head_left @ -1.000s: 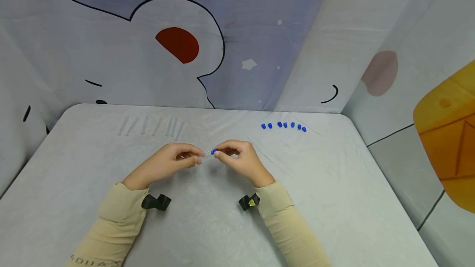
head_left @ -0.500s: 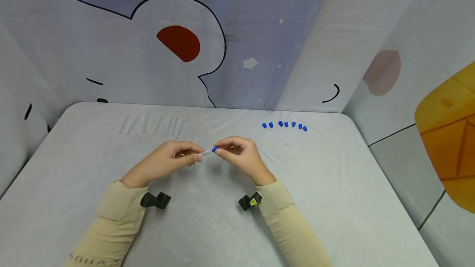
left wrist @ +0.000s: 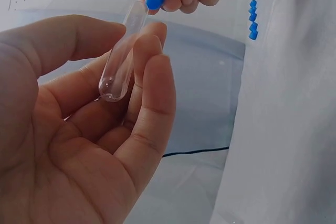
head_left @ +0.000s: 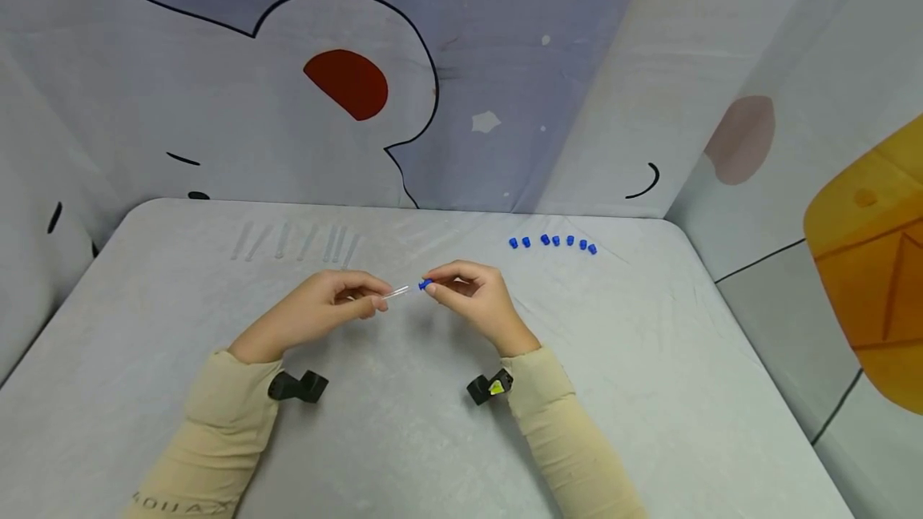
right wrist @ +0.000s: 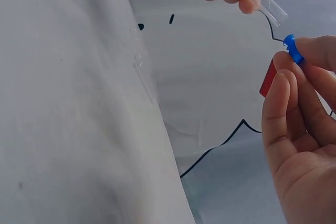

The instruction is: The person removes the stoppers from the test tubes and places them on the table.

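Note:
My left hand (head_left: pixel 328 307) pinches a clear test tube (left wrist: pixel 121 59) with a rounded bottom; its mouth points up and to the right. Between the thumb and fingers of my right hand (head_left: pixel 479 303) I hold a blue stopper (right wrist: pixel 293 49). A small gap separates the stopper from the tube's open end (right wrist: pixel 274 11) in the head and right wrist views. Both hands are raised above the middle of the table. Nothing is visible inside the tube.
Several clear tubes (head_left: pixel 281 241) lie in a row at the back left of the white-covered table (head_left: pixel 404 439). At the back right sits a row of several blue stoppers (head_left: pixel 556 241). A printed cloth wall (head_left: pixel 505 86) rises behind the table's far edge.
Half a second ago the blue stopper was at the tube's mouth; now they are apart. My left hand has shifted slightly left and my right hand slightly right and up.

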Demonstrator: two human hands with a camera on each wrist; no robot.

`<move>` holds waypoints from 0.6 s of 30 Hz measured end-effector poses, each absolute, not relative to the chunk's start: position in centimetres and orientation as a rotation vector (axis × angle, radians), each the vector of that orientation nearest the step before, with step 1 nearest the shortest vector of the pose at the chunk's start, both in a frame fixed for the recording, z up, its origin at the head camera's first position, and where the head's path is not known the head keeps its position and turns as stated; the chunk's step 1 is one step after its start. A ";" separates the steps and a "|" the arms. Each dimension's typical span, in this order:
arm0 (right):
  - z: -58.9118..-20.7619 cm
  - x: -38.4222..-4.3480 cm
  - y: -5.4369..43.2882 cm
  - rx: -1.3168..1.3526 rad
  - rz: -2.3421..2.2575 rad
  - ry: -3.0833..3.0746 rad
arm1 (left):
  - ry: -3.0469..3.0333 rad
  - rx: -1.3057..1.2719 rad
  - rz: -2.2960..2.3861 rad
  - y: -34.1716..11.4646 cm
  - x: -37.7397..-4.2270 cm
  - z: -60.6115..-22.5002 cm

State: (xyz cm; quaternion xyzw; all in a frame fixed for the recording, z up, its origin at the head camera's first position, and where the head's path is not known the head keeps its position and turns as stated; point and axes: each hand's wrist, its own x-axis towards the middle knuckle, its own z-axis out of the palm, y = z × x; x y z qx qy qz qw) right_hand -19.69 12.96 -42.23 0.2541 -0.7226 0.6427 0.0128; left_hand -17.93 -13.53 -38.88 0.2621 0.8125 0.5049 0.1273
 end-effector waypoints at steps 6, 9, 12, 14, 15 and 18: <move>-42.3 -19.9 13.2 0.772 1.993 -2.275 | 2.369 0.738 1.490 -13.5 -18.1 -39.0; -42.4 -20.1 13.4 0.735 1.994 -2.293 | 2.379 0.720 1.494 -13.5 -18.1 -39.1; -42.5 -20.3 13.6 0.702 1.988 -2.298 | 2.397 0.696 1.501 -13.6 -18.2 -39.2; -42.4 -20.5 13.8 0.682 1.974 -2.293 | 2.409 0.685 1.503 -13.7 -18.3 -39.3; -42.4 -20.6 14.0 0.676 1.963 -2.291 | 2.412 0.681 1.507 -13.7 -18.3 -39.4; -42.4 -20.9 14.5 0.630 1.930 -2.303 | 2.420 0.680 1.505 -13.8 -18.4 -39.6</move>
